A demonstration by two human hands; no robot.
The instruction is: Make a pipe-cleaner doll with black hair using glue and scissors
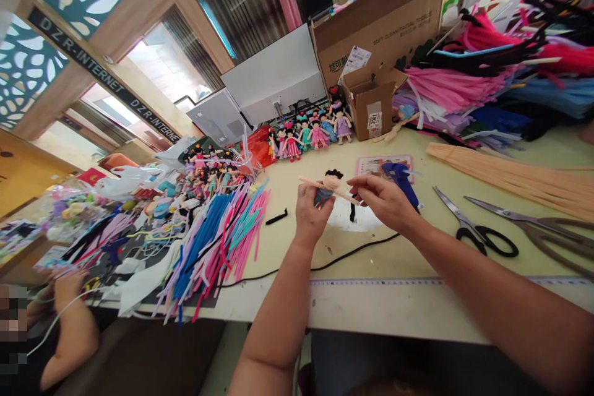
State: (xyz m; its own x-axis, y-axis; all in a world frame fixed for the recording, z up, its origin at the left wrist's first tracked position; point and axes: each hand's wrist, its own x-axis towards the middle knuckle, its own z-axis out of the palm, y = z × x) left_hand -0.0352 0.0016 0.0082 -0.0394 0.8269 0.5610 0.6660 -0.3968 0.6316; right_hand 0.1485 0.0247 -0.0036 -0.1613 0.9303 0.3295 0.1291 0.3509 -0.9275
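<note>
My left hand [313, 213] is closed around a small pipe-cleaner doll [331, 183] with black curly hair, a peach head and a grey-blue body. Peach pipe-cleaner arms stick out from both sides of it. With fingertips pinched, my right hand [383, 199] grips the end of the doll's right-hand arm [346, 196]. A short black pipe-cleaner piece [352, 213] shows below those fingers, over a white patch on the table. Another black piece [277, 217] lies to the left. Behind my right hand is a blue glue gun [401, 184], partly hidden.
Two pairs of scissors, black-handled [477, 232] and brown-handled [542, 223], lie right, near peach pipe cleaners [505, 173]. A black cord [343, 257] crosses in front. Finished dolls [315, 130] stand behind, beside a cardboard box [371, 102]. Coloured pipe cleaners [208, 235] and another person's arm [72, 315] are left.
</note>
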